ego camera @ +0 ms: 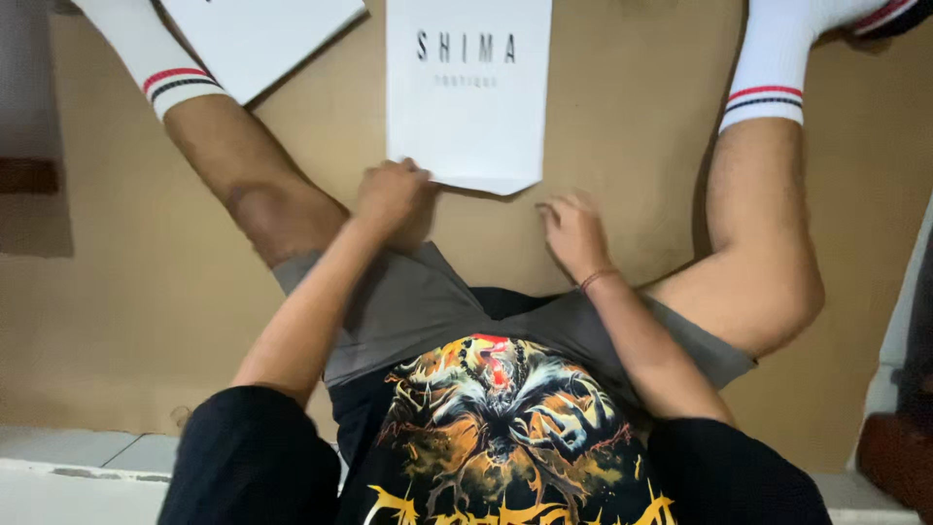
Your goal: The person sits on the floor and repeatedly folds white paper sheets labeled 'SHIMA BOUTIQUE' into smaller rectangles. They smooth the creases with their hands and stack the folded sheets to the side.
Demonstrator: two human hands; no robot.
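White flat paper bag (468,92) lying on brown cardboard sheet (622,146) spread over the floor, between the spread legs, pointed folded flap toward the body. Dark print on its upper face, not transcribed.

Left hand (389,194) curled, knuckles up, fingers pinching or pressing the bag's near-left corner; touching it for sure, exact grip hidden under the fingers. Right hand (573,231) half open, fingers bent loosely, resting on the cardboard just beside the bag's near-right edge, holding nothing; contact with the bag can't be confirmed. Thin band on that wrist.

Second white sheet or bag (258,39) up at the top left, tilted, partly cut off by the frame, next to the left shin. White socks (773,63) with red and dark stripes on both feet. Grey shorts (428,301), black shirt with orange-yellow graphic (501,418). Pale tiled floor strip (87,462) along the bottom edge beyond the cardboard.
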